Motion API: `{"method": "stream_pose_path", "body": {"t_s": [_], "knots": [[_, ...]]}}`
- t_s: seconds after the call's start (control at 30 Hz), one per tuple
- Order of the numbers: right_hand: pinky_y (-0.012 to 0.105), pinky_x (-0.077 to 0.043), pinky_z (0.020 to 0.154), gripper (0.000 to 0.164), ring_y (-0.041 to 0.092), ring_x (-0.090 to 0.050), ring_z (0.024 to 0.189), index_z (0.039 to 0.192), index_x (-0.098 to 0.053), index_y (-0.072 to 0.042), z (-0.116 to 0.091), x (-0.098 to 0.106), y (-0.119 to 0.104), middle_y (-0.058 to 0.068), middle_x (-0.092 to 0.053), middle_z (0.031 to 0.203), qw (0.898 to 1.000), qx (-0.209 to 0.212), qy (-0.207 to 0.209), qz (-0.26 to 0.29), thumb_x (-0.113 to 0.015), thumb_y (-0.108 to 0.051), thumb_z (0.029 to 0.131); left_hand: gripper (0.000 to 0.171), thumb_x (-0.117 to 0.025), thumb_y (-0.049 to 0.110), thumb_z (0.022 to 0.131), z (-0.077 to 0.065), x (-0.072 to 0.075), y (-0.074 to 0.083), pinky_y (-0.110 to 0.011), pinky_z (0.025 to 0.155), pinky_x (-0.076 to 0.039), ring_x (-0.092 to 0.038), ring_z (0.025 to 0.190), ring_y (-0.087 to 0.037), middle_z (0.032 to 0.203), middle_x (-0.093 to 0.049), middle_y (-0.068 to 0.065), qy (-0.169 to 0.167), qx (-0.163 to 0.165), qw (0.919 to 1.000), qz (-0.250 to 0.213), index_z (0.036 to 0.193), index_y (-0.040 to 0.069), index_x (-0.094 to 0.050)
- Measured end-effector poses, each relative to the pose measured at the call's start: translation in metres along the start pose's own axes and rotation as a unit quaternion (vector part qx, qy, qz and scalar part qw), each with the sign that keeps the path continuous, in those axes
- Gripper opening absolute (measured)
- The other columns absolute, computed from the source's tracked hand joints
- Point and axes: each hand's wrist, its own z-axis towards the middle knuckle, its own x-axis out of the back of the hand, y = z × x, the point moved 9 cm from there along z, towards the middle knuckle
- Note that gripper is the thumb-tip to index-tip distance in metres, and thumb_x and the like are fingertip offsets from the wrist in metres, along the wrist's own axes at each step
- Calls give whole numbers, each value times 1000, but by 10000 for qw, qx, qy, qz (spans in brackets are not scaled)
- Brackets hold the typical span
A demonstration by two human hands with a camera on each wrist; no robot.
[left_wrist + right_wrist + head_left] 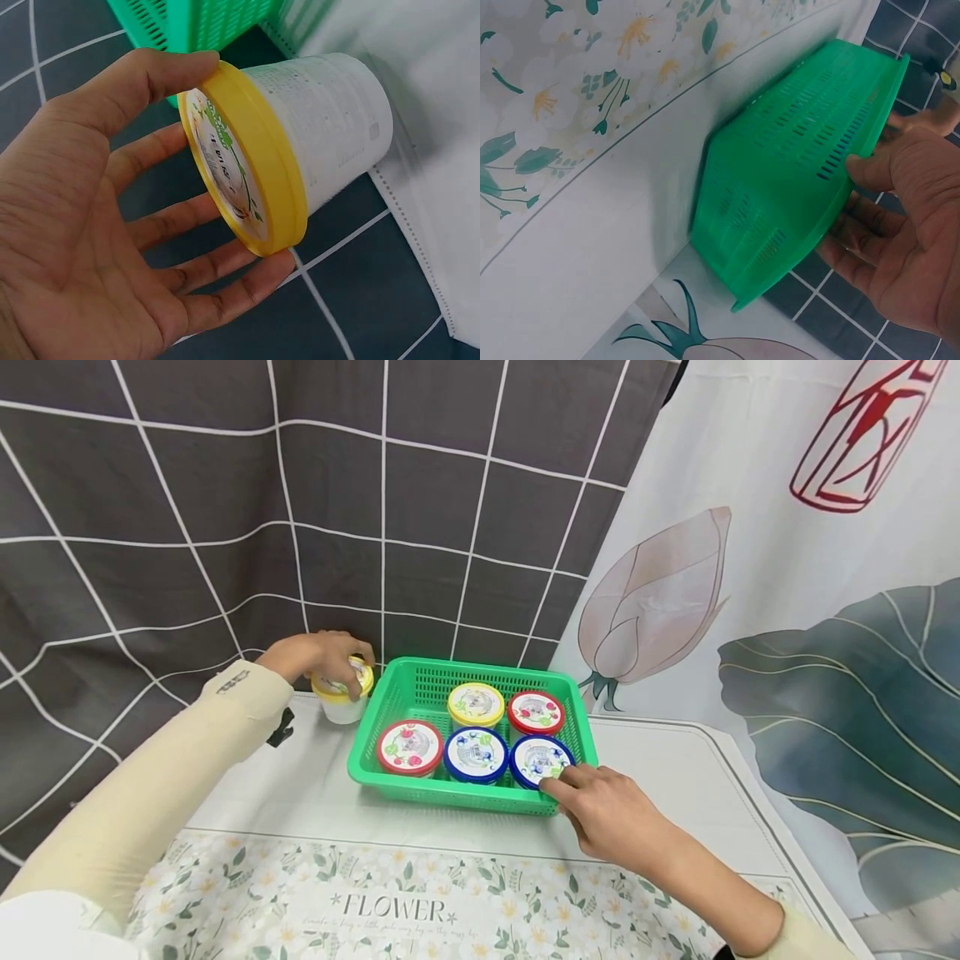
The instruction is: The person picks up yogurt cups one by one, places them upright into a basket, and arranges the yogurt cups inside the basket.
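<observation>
My left hand (330, 662) grips a white tub with a yellow lid (262, 157), thumb on one side of the lid and fingers round the other. In the head view this tub is upright on the white tabletop, just left of the green plastic basket (457, 792). At the basket's front right corner, my right hand (607, 806) holds the rim, its thumb outside and fingers reaching over. Those fingertips overlap a blue-lidded tub (538, 758). Also in the basket are another blue-lidded tub (476, 753), a yellow-lidded tub (476, 703) and two red-lidded tubs (410, 747).
A floral mat (390, 893) printed with FLOWER covers the front of the white table (300, 793). Dark gridded cloth (330, 485) hangs close behind the basket. White cloth with a printed flower bud (652, 597) hangs at the right.
</observation>
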Motion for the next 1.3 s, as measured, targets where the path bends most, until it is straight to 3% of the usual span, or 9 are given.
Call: {"method": "stream_pose_path", "body": {"t_s": [0.2,0.43,0.73,1.03,1.3], "knots": [[40,-69,83,39,19,-71,90,125,-76,-18,0,1,0,0,-74,99,10000,-9,-2,-21,-84,-2,90,73,-87,30,88,-4,8,-3,-60,100,-64,-53,134,-47,162,-52,-28,115,13,9999,55,155,14,-65],[40,-69,84,38,18,-72,90,125,-76,-17,1,0,-2,0,-75,99,10000,-10,-57,17,-84,-2,91,71,-88,30,87,-9,11,-6,-65,111,-56,-48,138,-49,162,-53,-29,111,-94,9994,315,153,13,-67],[40,-69,82,38,18,-71,88,124,-76,-17,0,1,-1,0,-74,97,10000,14,9,0,-83,-1,91,67,-82,28,87,-14,26,-8,-62,101,-62,-48,136,-51,157,-55,-28,401,-8,9992,86,151,15,-68],[40,-69,81,39,19,-71,89,124,-76,-17,1,2,-1,0,-73,97,10000,22,41,-12,-83,0,89,68,-82,28,84,-18,46,4,-64,104,-55,-49,133,-52,150,-60,-27,618,-361,9967,395,149,15,-69],[41,-69,82,38,19,-72,90,125,-76,-17,1,1,-1,0,-74,99,10000,-13,-31,-29,-83,-1,91,73,-82,31,86,-23,60,15,-67,105,-55,-42,138,-51,155,-55,-26,674,-293,9966,365,155,17,-65]]}}
